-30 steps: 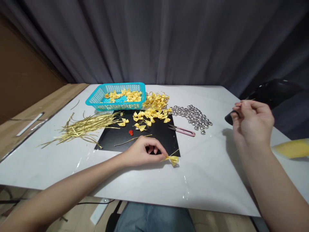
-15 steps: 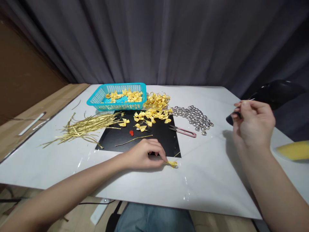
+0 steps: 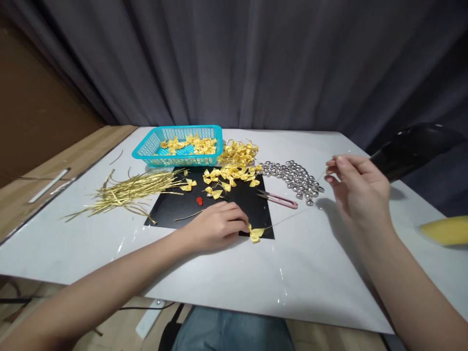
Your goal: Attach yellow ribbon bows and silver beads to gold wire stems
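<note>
My left hand point(image 3: 221, 225) rests over the front of a black mat point(image 3: 164, 212). Its fingers are closed on the left side of a yellow ribbon bow point(image 3: 256, 235). A thin pale thread point(image 3: 292, 216) runs from the bow up to my right hand point(image 3: 360, 187), raised above the right side of the table. Thumb and fingers there pinch the thread; whether a needle is among them I cannot make out. Pink-handled thread snips point(image 3: 280, 199) lie between the two hands. More yellow bows point(image 3: 234, 175) are spread on the back of the mat.
A turquoise basket point(image 3: 175, 162) with yellow bows stands behind the mat. Gold cords point(image 3: 139, 190) lie to the left, silver heart-shaped beads point(image 3: 292, 178) to the right. A small red piece point(image 3: 199, 201) sits on the mat. At far right are a yellow roll point(image 3: 444, 230) and a black object point(image 3: 417, 146).
My right hand has moved left, and the thread now shows as a straight line to the bow. My left hand has shifted slightly left; the bow now sits farther back and shows its spread loops.
</note>
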`<state>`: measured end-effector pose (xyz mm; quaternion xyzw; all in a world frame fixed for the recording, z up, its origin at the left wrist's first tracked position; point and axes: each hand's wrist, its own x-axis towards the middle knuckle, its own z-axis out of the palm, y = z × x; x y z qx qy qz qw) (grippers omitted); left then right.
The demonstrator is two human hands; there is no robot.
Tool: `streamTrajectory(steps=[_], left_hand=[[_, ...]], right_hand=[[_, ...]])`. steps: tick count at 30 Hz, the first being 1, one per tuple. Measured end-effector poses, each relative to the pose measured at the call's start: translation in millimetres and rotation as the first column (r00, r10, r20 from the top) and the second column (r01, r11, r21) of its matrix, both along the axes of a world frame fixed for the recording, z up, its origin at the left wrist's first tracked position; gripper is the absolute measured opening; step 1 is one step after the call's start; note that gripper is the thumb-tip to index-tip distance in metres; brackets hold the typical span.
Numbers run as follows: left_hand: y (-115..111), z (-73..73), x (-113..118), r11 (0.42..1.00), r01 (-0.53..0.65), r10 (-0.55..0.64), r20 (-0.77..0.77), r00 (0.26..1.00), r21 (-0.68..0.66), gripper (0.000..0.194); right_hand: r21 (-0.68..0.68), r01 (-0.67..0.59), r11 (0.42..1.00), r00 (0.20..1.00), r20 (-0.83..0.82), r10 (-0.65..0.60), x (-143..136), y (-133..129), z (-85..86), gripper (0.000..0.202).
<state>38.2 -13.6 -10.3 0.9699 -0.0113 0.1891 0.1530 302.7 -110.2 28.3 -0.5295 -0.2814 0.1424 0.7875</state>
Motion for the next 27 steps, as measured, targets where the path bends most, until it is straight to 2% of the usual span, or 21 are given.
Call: streamTrajectory(steps=[5, 7, 9, 11, 14, 16, 18, 20, 24, 27], left_hand=[[-2.6, 1.3, -1.0, 0.994, -0.019, 0.019, -0.004, 1.0, -0.11, 0.025], [-4.8, 2.2, -0.6, 0.986, -0.037, 0.046, 0.054, 0.998, -0.161, 0.023], [-8.0, 3.6, 0.7, 0.959, -0.06, 0.1, 0.131, 0.986, -0.277, 0.019], [-11.8, 5.8, 2.9, 0.885, -0.109, 0.198, 0.152, 0.968, -0.453, 0.017], [-15.9, 9.1, 6.3, 0.688, -0.212, 0.3, 0.005, 0.954, -0.694, 0.023], [-16.7, 10.3, 7.8, 0.584, -0.249, 0.286, -0.091, 0.954, -0.773, 0.024], [-16.7, 10.4, 8.6, 0.531, -0.268, 0.269, -0.14, 0.953, -0.804, 0.024], [-17.0, 10.3, 9.0, 0.516, -0.29, 0.276, -0.164, 0.947, -0.806, 0.024], [-19.3, 11.7, 10.1, 0.534, -0.31, 0.297, -0.17, 0.94, -0.786, 0.019], [-20.0, 11.9, 10.7, 0.511, -0.296, 0.282, -0.168, 0.945, -0.807, 0.017]], right_hand=[[-0.099, -0.115, 0.988, 0.992, 0.05, 0.12, -9.6, -1.9, -3.3, 0.026], [-0.156, -0.164, 0.974, 0.98, 0.089, 0.179, -14.7, -4.2, -4.9, 0.023], [-0.245, -0.249, 0.937, 0.955, 0.097, 0.279, -22.7, -6.7, -7.5, 0.02], [-0.321, -0.387, 0.864, 0.899, 0.079, 0.432, -34.0, -8.6, -11.3, 0.016], [-0.341, -0.59, 0.732, 0.756, 0.087, 0.649, -52.3, -8.5, -18.3, 0.012], [-0.345, -0.645, 0.682, 0.695, 0.106, 0.711, -61.2, -6.8, -22.4, 0.012], [-0.356, -0.664, 0.658, 0.669, 0.11, 0.735, -65.6, -5.0, -25.4, 0.012], [-0.372, -0.67, 0.642, 0.655, 0.111, 0.748, -66.8, -4.0, -27.2, 0.013], [-0.417, -0.672, 0.613, 0.621, 0.134, 0.772, -68.1, -5.0, -27.8, 0.013], [-0.42, -0.657, 0.626, 0.628, 0.154, 0.762, -68.2, -6.6, -25.3, 0.014]])
